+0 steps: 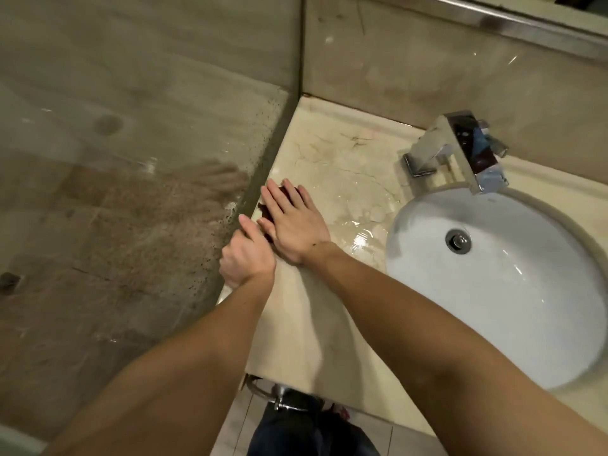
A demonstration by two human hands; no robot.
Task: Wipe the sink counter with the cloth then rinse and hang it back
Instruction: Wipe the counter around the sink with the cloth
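Note:
A dark reddish-brown cloth (pixel 265 210) lies on the beige marble counter (pixel 342 166) close to the glass partition, mostly hidden under my right hand (pixel 292 222). That hand presses flat on the cloth with straight fingers. My left hand (pixel 246 255) sits beside it at the counter's left edge, fingers curled; it seems to hold the cloth's near edge, but the grip is hidden. The counter between the hands and the white oval sink (pixel 493 281) shines wet.
A square chrome faucet (pixel 460 153) stands behind the sink against the back wall. A spotted glass partition (pixel 148 192) runs along the counter's left side. A chrome towel ring (pixel 263 390) shows under the counter's front edge, above my legs.

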